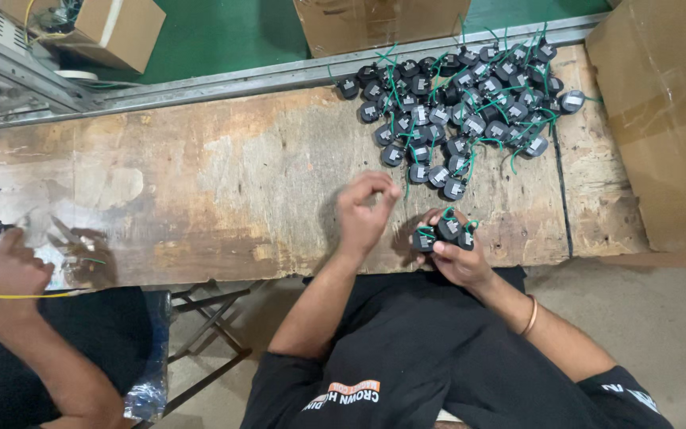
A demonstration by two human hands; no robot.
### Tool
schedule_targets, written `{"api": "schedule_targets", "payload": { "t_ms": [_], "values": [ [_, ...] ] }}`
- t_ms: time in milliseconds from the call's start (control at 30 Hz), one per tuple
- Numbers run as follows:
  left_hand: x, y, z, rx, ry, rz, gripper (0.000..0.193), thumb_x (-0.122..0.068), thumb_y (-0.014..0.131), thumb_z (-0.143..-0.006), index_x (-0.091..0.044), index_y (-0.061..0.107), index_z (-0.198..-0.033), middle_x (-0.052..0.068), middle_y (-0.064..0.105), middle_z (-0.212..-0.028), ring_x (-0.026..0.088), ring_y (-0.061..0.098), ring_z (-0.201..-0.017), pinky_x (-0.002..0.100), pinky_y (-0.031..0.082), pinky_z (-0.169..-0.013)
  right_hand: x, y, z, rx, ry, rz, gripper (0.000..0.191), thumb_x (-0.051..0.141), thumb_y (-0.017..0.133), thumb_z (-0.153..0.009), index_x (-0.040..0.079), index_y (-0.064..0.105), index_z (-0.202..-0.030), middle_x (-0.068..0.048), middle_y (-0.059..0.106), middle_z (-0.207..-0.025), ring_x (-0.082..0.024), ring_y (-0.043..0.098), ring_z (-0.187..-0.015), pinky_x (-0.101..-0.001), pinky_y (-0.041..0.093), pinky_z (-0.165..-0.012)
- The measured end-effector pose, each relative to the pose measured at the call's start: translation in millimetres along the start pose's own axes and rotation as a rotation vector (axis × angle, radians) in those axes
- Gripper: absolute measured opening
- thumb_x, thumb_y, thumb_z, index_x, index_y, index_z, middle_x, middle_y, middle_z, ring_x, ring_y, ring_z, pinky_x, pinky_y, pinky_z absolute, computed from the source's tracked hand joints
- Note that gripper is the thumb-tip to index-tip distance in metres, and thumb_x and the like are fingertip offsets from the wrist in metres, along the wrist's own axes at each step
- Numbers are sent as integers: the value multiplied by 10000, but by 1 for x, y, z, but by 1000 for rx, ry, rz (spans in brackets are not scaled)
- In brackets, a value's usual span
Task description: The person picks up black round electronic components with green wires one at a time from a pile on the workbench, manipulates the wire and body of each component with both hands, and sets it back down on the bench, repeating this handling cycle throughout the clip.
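Note:
My right hand (460, 256) is at the table's near edge, closed around a small bunch of black round parts with green wires (446, 230). My left hand (363, 214) is raised just left of it, its fingers pinched together above the wood; I see nothing in them. A big pile of the same black parts with green wires (462, 103) lies at the far right of the worn wooden table (224, 183), and its nearest pieces reach almost to my hands.
A co-worker's hand (11, 270) works at the table's left end by a thin metal tool (67, 233) and a yellow wire (9, 296). Cardboard boxes stand at the right (664, 119), far middle (375, 22) and far left (117, 28). A metal rail (224, 79) borders the far edge.

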State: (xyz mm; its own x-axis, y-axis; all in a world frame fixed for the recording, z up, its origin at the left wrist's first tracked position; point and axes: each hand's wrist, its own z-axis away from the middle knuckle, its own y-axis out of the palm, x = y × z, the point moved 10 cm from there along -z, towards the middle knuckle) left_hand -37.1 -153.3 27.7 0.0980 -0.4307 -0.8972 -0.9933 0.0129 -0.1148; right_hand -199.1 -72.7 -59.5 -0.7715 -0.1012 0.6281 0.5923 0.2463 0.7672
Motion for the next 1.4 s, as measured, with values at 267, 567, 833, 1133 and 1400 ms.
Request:
{"api": "schedule_targets", "payload": {
  "t_ms": [267, 567, 833, 1133, 1400],
  "values": [
    [16, 24, -40, 84, 58, -490, 551, -116, 790, -818, 8, 612, -1324, 161, 608, -1369, 391, 599, -1237, 466, 484, -1034, -4, -12, -1, -40, 38, -187, 433, 91, 740, -918, 68, 510, -1285, -136, 530, -1229, -336, 606, -1146, -418, 563, -757],
    [23, 12, -14, 87, -7, -430, 399, -149, 880, -788, -89, 670, -1122, 93, 722, -1123, 337, 704, -1074, 399, 558, -918, -5, -21, 3, -44, 49, -200, 455, 85, 743, -916, 83, 507, -1306, -127, 534, -1248, -335, 604, -1156, -420, 564, -775],
    [23, -32, 14, -84, -9, -76, 284, 24, 858, -768, -56, 780, -1030, 100, 754, -1084, 196, 727, -1035, 327, 582, -907, -5, -27, -1, -112, 68, -302, 529, 123, 728, -951, 139, 476, -1416, -121, 546, -1341, -321, 594, -1236, -432, 569, -877],
    [-57, 33, 41, 289, 144, -222, 325, -115, 873, -766, -83, 744, -1062, 74, 732, -1100, 278, 692, -1061, 376, 569, -891, -3, -30, -2, -124, 13, -134, 603, -14, 745, -955, 137, 445, -1456, -99, 518, -1446, -247, 575, -1258, -401, 522, -927],
    [-72, 25, 42, 247, 286, -113, 282, -7, 777, -863, -118, 754, -1121, 49, 754, -1076, 245, 739, -979, 358, 603, -869, -13, -23, 1, -21, 105, -172, 543, 30, 718, -947, 122, 447, -1408, -133, 543, -1312, -276, 582, -1211, -489, 532, -1035]
  ]
}}
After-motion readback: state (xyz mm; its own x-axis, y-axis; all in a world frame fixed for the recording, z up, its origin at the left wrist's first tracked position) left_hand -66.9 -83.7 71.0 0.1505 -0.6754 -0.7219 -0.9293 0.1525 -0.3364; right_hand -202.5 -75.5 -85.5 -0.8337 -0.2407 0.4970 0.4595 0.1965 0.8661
